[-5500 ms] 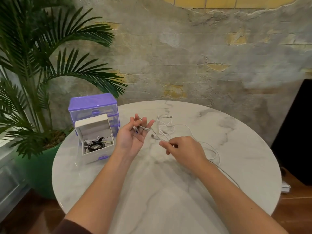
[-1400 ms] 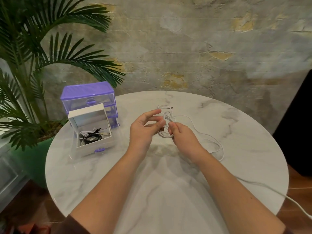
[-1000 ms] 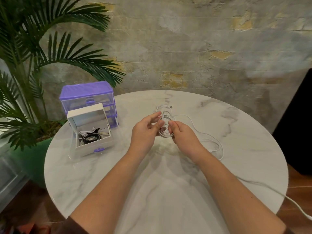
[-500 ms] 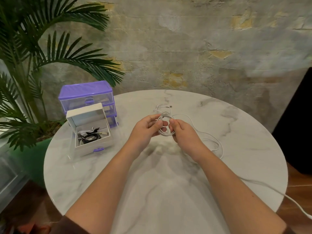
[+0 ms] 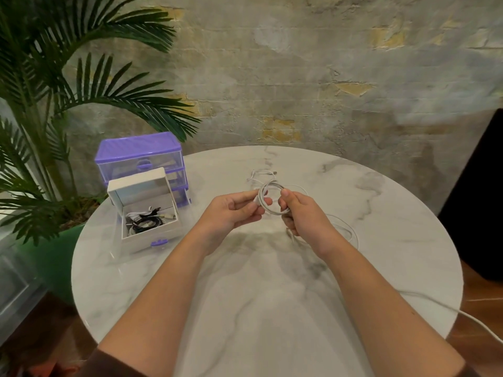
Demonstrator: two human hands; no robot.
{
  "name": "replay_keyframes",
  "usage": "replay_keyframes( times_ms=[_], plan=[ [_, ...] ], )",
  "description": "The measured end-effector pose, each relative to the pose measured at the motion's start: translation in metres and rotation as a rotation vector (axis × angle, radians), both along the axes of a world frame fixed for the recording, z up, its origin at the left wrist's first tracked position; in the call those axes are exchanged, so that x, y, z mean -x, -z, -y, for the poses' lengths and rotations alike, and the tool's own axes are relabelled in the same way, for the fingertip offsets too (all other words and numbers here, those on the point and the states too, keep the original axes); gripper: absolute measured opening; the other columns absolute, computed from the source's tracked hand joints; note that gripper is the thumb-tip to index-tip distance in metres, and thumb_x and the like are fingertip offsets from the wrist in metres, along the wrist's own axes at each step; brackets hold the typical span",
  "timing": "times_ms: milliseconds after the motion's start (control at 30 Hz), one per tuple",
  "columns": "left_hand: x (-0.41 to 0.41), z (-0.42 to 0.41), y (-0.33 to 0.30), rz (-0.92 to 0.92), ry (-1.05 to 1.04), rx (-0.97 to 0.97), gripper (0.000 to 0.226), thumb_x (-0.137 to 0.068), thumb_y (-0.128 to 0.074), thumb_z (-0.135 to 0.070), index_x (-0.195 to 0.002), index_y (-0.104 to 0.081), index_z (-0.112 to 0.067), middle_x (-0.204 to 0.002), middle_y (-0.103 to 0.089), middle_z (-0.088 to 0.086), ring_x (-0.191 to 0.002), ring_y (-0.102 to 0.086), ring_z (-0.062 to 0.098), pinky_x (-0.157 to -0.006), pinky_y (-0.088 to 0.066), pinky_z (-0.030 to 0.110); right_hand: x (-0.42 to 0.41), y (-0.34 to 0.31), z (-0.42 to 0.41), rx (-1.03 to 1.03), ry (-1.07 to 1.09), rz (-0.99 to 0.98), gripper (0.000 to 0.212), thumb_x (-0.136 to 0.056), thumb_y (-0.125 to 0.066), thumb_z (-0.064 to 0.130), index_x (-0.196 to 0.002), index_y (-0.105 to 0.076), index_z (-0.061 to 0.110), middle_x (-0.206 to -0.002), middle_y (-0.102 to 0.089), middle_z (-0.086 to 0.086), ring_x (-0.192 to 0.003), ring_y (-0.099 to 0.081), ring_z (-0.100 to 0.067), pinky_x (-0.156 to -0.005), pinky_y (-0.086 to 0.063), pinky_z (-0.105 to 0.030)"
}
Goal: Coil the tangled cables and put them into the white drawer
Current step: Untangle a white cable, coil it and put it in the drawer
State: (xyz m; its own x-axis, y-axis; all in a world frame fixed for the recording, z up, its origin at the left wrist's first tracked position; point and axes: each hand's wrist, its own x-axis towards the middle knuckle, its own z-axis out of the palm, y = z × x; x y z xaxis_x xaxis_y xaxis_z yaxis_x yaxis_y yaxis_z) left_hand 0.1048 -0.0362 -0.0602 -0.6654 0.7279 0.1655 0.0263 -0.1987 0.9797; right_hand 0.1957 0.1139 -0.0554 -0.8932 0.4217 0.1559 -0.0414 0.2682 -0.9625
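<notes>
A white cable is wound into a small round coil held up between both hands above the table's middle. My left hand pinches the coil's left side. My right hand grips its right side, fingers closed around the loops. The cable's loose tail trails right across the marble and off the table edge. Another short white cable lies just behind the coil. The white drawer stands pulled out to the left, open, with black and white cables inside.
A purple three-drawer organiser stands behind the white drawer near the round marble table's back-left edge. A potted palm in a green pot crowds the left side. A dark object stands at the right.
The loose cable has been gathered into a tighter round coil between my hands. Both hands stay close together, and less slack lies on the table.
</notes>
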Motion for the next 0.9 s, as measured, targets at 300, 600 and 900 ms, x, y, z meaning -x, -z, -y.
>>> replay_keyframes(
  times_ms=[300,600,900],
  plan=[
    [-0.004,0.000,-0.004,0.028,0.096,0.129,0.031,-0.096,-0.050,-0.005,-0.125,-0.061,-0.002,-0.098,-0.063,0.009,-0.087,-0.061,0.016,-0.088,-0.054,0.028,0.003,0.007,0.002,-0.365,0.176,0.090,0.040,-0.105,-0.031,0.033,-0.069,-0.044,0.023,-0.067,-0.048,0.005,-0.064,-0.044,-0.016,-0.064,-0.034,-0.033],
    [-0.005,-0.008,0.001,0.078,-0.131,0.091,0.019,-0.095,-0.056,-0.014,-0.102,-0.071,-0.005,-0.098,-0.072,0.004,-0.089,-0.066,0.012,-0.077,-0.056,0.021,0.005,0.008,0.007,-0.366,0.153,0.041,0.039,-0.105,-0.033,0.032,-0.069,-0.045,0.024,-0.069,-0.049,0.007,-0.065,-0.044,-0.010,-0.062,-0.035,-0.026],
    [0.002,-0.006,-0.002,0.070,-0.382,-0.063,0.019,-0.095,-0.055,-0.009,-0.085,-0.070,-0.007,-0.098,-0.070,0.001,-0.074,-0.069,0.003,-0.069,-0.057,0.018,0.001,0.008,0.009,-0.116,0.009,0.008,0.036,-0.104,-0.038,0.034,-0.105,-0.067,0.012,-0.070,-0.050,0.008,-0.057,-0.042,-0.001,-0.056,-0.034,-0.014]
  ],
)
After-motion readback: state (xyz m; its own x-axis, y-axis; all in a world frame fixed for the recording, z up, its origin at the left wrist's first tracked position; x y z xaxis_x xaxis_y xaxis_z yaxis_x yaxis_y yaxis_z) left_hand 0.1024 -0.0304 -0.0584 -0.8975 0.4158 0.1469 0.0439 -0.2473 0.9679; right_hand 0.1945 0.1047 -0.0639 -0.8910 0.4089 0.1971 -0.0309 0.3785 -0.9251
